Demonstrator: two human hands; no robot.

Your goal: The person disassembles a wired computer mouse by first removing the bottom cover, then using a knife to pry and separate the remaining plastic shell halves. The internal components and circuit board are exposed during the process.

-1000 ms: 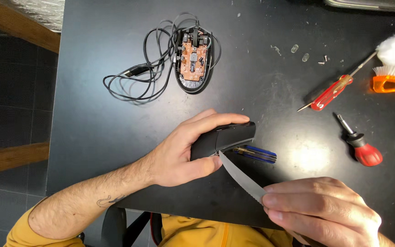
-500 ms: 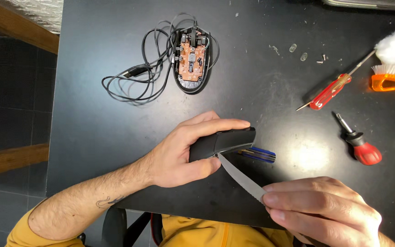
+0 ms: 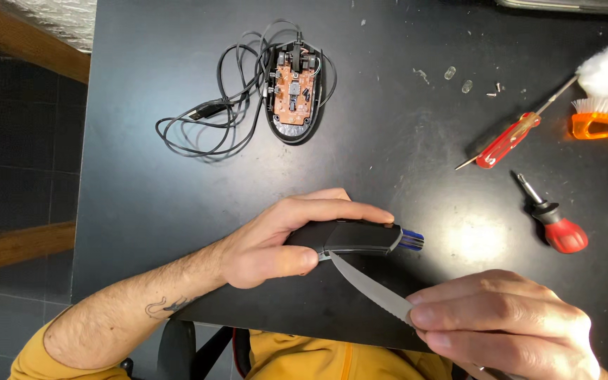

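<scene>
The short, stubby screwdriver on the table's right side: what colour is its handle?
Red, with a black collar; the stubby screwdriver shows best in the head view.

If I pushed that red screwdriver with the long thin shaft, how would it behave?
The red screwdriver would likely roll, since its handle looks rounded and it lies flat on the smooth black table. It probably feels light and stiff, with a thin metal shaft. Its clear plastic handle may be slippery.

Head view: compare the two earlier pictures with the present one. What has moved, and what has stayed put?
The left hand has tilted the black mouse cover flatter, and the knife blade in the right hand now reaches its seam near the thumb. Both grips are unchanged. The opened mouse base and the screwdrivers stayed put.
</scene>
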